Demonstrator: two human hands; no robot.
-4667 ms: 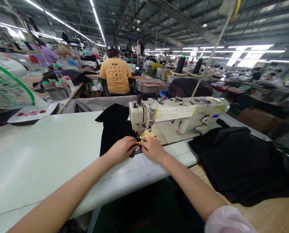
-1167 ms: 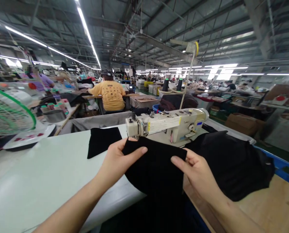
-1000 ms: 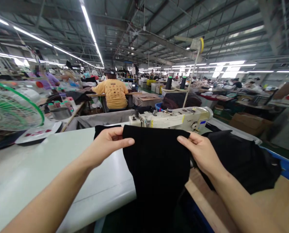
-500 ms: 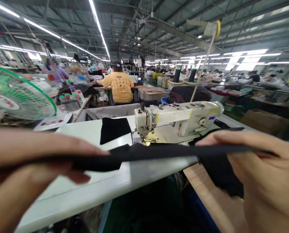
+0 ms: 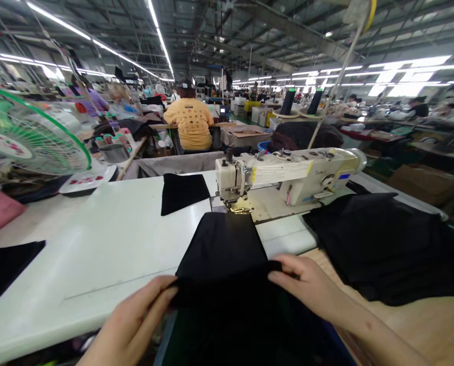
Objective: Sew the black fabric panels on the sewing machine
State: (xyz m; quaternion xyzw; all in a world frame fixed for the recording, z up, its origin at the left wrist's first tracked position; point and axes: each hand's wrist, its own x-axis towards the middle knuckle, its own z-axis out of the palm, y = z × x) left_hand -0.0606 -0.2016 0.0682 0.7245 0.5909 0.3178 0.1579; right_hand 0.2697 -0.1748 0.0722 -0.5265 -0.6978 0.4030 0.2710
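A: Where's the cloth, and how are the hands?

B: Held black cloth [image 5: 223, 244], lower centre of the frame. It slopes from the front of the sewing machine [image 5: 303, 188] down past the near edge of the white table [image 5: 116, 218]. Left hand [image 5: 133, 315] pinches its near edge at the left end, thumb against fingers; right hand [image 5: 306, 281] pinches the right end likewise. Hands apart, edge strung between. Far end lies by the needle area; whether it touches the presser foot, can't tell.

A: What could go wrong from here?

B: My judgement: skewing. The right end sits higher in the frame than the left, so an uneven pull could turn the cloth. A crease could hide, black on black. If the grip loosens, the near part could drop off the table edge and drag the rest askew.

A: Counts?

B: Hands, 2. Held cloth, 1. Machine, 1. Flat black piece [image 5: 184, 193], 1, left of the machine head. Black pile [image 5: 387, 249], 1, right side; layers overlap, no count possible. Black piece at the left edge [image 5: 4, 272], 1, cut off by the frame. Dark thread cones [image 5: 288, 103], 2, upper right of centre. Fan [image 5: 8, 145], 1, left. Person in a yellow top [image 5: 191, 122], 1, upper centre; others farther off, too small to count.
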